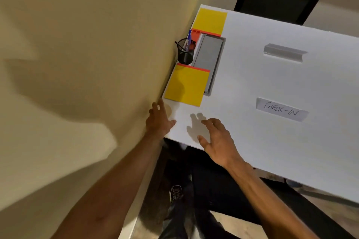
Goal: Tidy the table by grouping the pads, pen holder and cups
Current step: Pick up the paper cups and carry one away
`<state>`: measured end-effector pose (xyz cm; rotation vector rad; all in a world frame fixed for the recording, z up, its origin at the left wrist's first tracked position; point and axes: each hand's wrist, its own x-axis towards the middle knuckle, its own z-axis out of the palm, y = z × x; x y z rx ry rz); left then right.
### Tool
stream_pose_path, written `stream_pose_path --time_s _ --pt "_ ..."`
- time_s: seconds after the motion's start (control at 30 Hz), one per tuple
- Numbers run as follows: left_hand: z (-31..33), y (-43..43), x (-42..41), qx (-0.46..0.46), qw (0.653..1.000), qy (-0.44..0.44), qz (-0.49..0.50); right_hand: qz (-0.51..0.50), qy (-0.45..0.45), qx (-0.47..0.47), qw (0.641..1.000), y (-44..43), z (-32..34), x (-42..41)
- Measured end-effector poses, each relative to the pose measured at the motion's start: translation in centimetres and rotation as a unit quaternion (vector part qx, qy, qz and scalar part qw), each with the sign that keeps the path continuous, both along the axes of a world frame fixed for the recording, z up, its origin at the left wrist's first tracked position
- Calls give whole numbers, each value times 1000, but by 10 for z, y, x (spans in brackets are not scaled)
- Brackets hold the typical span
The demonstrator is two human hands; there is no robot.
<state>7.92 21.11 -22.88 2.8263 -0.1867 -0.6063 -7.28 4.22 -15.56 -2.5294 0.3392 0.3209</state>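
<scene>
Near yellow pad (186, 85) lies flat at the left edge of the bench (252, 141), tight to the wall (77, 44). Its near-left corner is just beyond the fingertips of the left grip (159, 120). The pad looks close to square, with its sides running along the bench's left edge and an orange strip on its far side. Pen holder (185, 54), black mesh with pens in it, stands upright just past the pad on the same edge. The far yellow pad (210, 20) sits at the far-left corner. A grey recessed tray (209, 58) lies just beside all three, on their right. No cups in view. Left grip: empty, fingers straight and pointing up the left edge toward the near pad; cannot tell whether it touches the bench. Right grip (217, 137): empty, fingers spread and loosely bent, over the near edge, to the right of the pad and further back from it. Judgement: the left grip is nearer and already in line, so the near pad is the likely next pick, reached straight ahead. The right grip would need to go forward and left to take the pad's other side.
</scene>
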Motion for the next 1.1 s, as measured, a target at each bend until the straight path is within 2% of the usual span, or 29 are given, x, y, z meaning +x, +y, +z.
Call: stream_pose_path --time_s 0.17,0.27,0.43,0.53,0.63,0.77,0.97,1.1 --pt "-15 -3 10 36 998 -30 -29 -28 16 -7 999 0 -7 -4" --pt "-19 0 14 28 998 -48 -43 -38 21 -11 999 -1 -6 -3" --pt "-1 -5 11 -40 997 -50 -31 -48 12 -7 999 -3 2 -1" --pt "21 -19 -9 -121 987 -73 -75 -65 -5 9 998 -5 12 -1" --pt "49 -37 -31 -229 968 -36 -100 -87 -29 43 995 -9 26 -5" --pt "86 -59 -59 -318 937 33 -141 -116 -74 92 986 -22 45 -28" --pt "127 -88 -97 -373 889 116 -240 -176 -102 112 973 -47 64 -82" --pt "144 -111 -119 -382 869 161 -271 -201 -107 110 968 -64 70 -116"
